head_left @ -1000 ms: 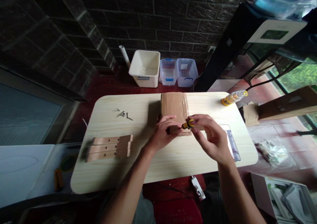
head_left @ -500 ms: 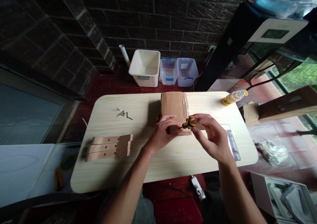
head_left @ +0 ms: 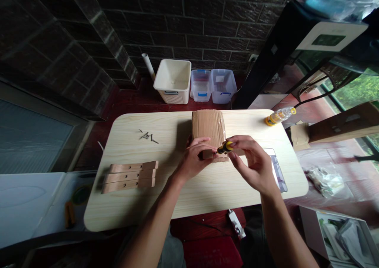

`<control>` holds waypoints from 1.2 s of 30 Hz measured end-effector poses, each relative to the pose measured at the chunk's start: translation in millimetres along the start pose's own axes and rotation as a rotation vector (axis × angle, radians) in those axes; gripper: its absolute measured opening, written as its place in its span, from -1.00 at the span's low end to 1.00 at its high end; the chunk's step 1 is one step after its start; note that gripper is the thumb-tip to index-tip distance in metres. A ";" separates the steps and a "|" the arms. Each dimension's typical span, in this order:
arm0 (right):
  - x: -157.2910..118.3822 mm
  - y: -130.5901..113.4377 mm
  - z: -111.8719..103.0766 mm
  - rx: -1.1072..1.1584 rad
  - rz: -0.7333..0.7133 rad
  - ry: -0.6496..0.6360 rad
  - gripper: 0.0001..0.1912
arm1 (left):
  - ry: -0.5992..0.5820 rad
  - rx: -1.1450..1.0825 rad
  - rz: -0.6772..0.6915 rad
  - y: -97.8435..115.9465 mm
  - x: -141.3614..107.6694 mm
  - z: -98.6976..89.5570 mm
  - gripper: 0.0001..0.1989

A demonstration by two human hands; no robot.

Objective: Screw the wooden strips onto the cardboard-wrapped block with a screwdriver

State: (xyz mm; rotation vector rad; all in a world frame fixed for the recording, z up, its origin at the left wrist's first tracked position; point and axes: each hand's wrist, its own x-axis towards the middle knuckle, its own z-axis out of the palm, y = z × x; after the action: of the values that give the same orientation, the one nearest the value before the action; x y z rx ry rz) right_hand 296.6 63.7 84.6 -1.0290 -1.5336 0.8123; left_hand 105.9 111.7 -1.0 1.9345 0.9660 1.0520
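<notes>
Head view, right hand [head_left: 254, 161] pinching yellow screwdriver [head_left: 225, 147]

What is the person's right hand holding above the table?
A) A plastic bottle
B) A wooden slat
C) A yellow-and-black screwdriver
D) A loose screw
C. The right hand pinches the yellow-and-black screwdriver between thumb and fingers, with its tip pointing toward the wooden piece held by the left hand.
</notes>
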 end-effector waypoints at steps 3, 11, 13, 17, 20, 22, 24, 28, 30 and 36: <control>-0.8 -1.0 0.1 0.017 0.016 -0.015 -0.83 | 0.000 -0.003 0.005 -0.3 -0.1 0.1 -0.86; -0.3 5.2 -1.9 -0.005 -0.008 0.028 -0.81 | -0.005 0.011 0.009 0.5 -0.4 -0.5 -0.85; -0.8 3.5 -2.1 -0.002 0.005 0.023 -0.81 | -0.006 0.014 0.003 -0.1 -0.7 -0.3 -0.84; -2.6 -0.6 -1.1 0.030 0.041 -0.005 -0.84 | -0.006 -0.002 0.007 -1.8 -1.5 -0.2 -0.84; -3.3 -0.1 -0.4 0.037 0.048 -0.006 -0.84 | -0.007 -0.005 0.012 -2.0 -1.7 -0.5 -0.84; -3.0 1.6 -0.4 0.026 0.039 -0.002 -0.84 | -0.008 -0.003 0.009 -1.7 -1.5 -0.6 -0.83; -2.3 3.4 -0.9 0.012 0.027 0.003 -0.84 | -0.009 -0.004 0.008 -1.5 -1.2 -0.7 -0.83; -0.9 3.6 -1.7 -0.007 0.009 0.008 -0.82 | -0.013 -0.005 0.007 -1.4 -1.0 -0.8 -0.83; -0.8 1.7 -1.3 -0.010 0.007 0.003 -0.82 | -0.011 -0.004 0.002 -1.3 -1.1 -0.9 -0.83; -2.3 -3.7 2.3 0.038 0.055 -0.034 -0.87 | -0.011 -0.026 -0.002 -1.2 -1.1 -0.9 -0.86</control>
State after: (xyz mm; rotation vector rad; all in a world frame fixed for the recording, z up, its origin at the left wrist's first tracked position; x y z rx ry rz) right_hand 293.8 60.1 86.5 -1.0383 -1.5188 0.8981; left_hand 104.4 111.5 -2.0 1.9159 0.9439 1.0467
